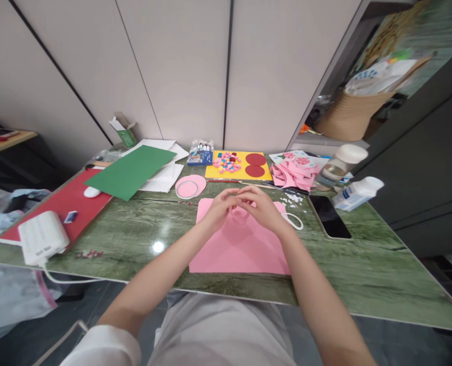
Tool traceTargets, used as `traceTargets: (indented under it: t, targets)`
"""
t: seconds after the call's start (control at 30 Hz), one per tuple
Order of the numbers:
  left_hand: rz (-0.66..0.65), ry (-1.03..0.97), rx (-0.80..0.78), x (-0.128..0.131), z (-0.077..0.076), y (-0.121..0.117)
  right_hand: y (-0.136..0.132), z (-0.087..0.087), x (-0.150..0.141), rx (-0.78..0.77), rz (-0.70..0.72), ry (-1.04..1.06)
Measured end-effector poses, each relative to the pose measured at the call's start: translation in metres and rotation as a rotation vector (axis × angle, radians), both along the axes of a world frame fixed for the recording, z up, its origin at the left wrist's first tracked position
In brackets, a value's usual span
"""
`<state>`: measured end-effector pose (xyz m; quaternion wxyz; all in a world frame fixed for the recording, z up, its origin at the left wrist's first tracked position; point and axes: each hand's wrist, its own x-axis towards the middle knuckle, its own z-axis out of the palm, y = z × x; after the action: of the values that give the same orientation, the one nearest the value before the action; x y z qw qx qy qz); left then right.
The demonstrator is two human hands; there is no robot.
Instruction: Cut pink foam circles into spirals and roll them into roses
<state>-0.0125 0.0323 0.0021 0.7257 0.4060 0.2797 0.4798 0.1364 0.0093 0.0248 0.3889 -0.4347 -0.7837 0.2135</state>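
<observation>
Over the upper part of a stack of pink paper sheets (241, 254), my two hands meet with their fingertips close together. A curled pink paper strip (239, 215) shows beneath the fingers. My left hand (222, 206) is closed on the strip from the left. From the right, my right hand (263, 206) has its fingers bent around the same strip; the exact grip is partly hidden. Beside my right wrist lies a white loop (295, 221), which looks like a scissors handle, the rest of it out of sight.
Behind the hands are a yellow sheet (210, 173) with small pompoms and red circles, pink discs (197, 184) and pink scraps (296, 174). At right stand a phone (330, 217), a white bottle (359, 194) and a jar (340, 165). Green paper (130, 170) and a power bank (43, 236) lie left.
</observation>
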Motion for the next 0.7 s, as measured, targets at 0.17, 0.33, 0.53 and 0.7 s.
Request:
traceTargets:
  t: [0.17, 0.33, 0.53, 0.7]
  targets:
    - [-0.014, 0.012, -0.025, 0.0012, -0.0017, -0.001, 0.0002, -0.0013, -0.0005, 0.043, -0.09, 0.063]
    - [-0.037, 0.011, -0.052, 0.0024, -0.0005, -0.0042, -0.0008, 0.0002, -0.0004, 0.039, -0.112, 0.117]
    - [-0.065, 0.022, -0.072, 0.0043, 0.0021, -0.0079, -0.0002, -0.0009, -0.0016, 0.029, -0.098, 0.102]
    - [-0.032, 0.021, -0.097, 0.0047, 0.0014, -0.0069, 0.0004, -0.0017, -0.001, 0.019, -0.099, 0.089]
